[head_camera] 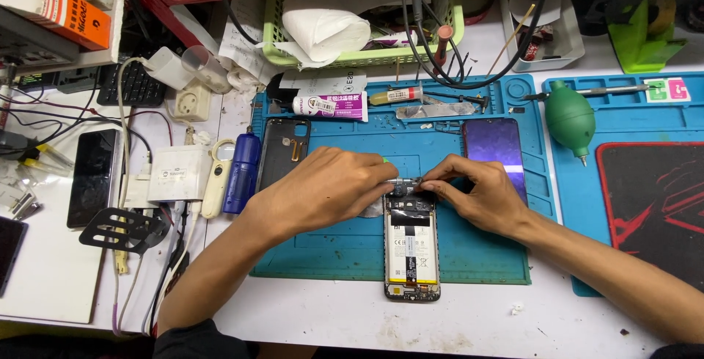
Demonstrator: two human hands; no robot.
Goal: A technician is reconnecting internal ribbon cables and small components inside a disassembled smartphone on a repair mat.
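Observation:
An opened phone [411, 250] lies back-side up on the blue work mat [440, 154], its battery and circuit board exposed. My left hand [323, 187] rests over the phone's top left and pinches a small tool with a green tip [384, 159]. My right hand [477, 190] pinches the top edge of the phone, at a small dark cover part [405, 183]. The fingertips of both hands meet there. A black back cover [282, 150] lies left of my left hand. A purple phone panel [495, 148] lies behind my right hand.
A blue bottle [242, 162] and white magnifier [216, 176] stand left of the mat. A glue tube [330, 104], a green air blower [570, 118], a red-black pad [653, 205], a dark phone [94, 176], a green basket [352, 57] and many cables surround the work.

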